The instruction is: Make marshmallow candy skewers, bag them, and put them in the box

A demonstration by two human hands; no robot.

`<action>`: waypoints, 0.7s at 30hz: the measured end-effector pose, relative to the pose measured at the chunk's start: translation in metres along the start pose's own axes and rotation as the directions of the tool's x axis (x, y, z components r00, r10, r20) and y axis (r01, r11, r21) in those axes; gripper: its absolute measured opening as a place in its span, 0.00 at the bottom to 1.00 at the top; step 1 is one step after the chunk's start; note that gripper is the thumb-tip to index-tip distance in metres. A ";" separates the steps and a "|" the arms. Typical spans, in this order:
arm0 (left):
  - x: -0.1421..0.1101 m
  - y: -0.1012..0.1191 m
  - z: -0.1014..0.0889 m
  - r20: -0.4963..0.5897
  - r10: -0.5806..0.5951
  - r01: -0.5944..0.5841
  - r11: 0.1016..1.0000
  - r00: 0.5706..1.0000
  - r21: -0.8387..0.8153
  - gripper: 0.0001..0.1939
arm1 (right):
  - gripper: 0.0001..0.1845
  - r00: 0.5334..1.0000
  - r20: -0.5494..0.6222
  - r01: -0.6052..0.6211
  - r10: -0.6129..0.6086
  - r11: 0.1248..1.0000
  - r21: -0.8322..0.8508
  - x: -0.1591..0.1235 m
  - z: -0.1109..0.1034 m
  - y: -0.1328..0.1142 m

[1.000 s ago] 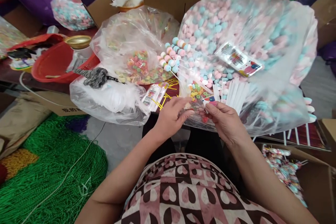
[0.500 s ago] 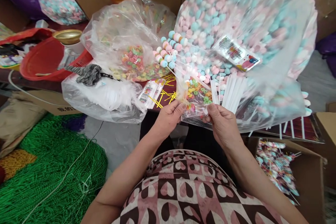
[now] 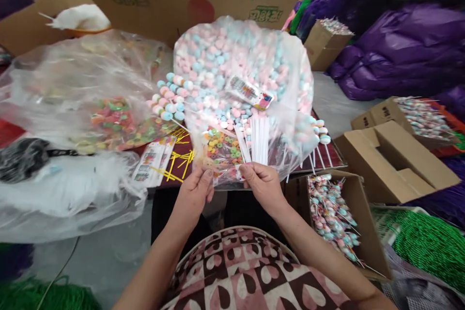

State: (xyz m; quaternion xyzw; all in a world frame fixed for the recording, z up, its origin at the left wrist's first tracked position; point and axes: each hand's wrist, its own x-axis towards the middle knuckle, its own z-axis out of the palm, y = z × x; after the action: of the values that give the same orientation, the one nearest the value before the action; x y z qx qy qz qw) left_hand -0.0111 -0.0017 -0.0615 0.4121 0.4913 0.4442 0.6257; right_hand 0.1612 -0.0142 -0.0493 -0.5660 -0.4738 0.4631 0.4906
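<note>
At the front edge of the table, my left hand (image 3: 198, 186) and my right hand (image 3: 260, 183) are both closed in a pinch on clear plastic (image 3: 228, 174) stretched between them. It looks like the front edge of the bag around the gummy rings, but I cannot tell whether it is a separate piece. Just beyond lie colourful gummy rings (image 3: 223, 145), with white sticks (image 3: 259, 138) to their right. Marshmallow skewers (image 3: 170, 94) rest behind on the left. A large clear bag of pink, blue and white marshmallows (image 3: 218, 63) fills the back.
Yellow twist ties (image 3: 185, 160) and printed wrappers (image 3: 151, 160) lie left of my hands. A bag of gummies (image 3: 112, 116) is further left. Marshmallow sticks stick out over the table's right edge. On the right, an open carton (image 3: 363, 232) holds wrapped skewers; another carton (image 3: 395, 160) stands behind it.
The view has swung to the right, so everything sits further left and more cartons and purple bags show. Both hands keep their pinch at the same spot on the table edge.
</note>
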 end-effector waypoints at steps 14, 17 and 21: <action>0.011 0.000 0.025 -0.004 -0.008 0.008 0.999 1.000 0.034 0.20 | 0.28 0.991 -0.111 0.065 -0.074 0.994 -0.083 -0.010 -0.053 -0.006; 0.014 0.006 0.029 -0.061 -0.009 0.005 0.998 0.998 -0.058 0.22 | 0.21 0.917 -0.379 0.058 -0.127 0.981 -0.187 -0.008 -0.104 -0.005; 0.014 0.009 0.031 -0.046 0.001 -0.008 0.986 0.999 -0.164 0.23 | 0.19 0.799 -0.575 -0.265 -0.179 0.753 -0.602 0.008 -0.178 0.012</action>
State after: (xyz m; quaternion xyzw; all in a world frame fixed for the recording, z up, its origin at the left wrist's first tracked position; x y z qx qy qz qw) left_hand 0.0195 0.0122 -0.0510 0.3502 0.4663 0.4938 0.6450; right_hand 0.3396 -0.0281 -0.0460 -0.8287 -0.4107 0.0751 0.3727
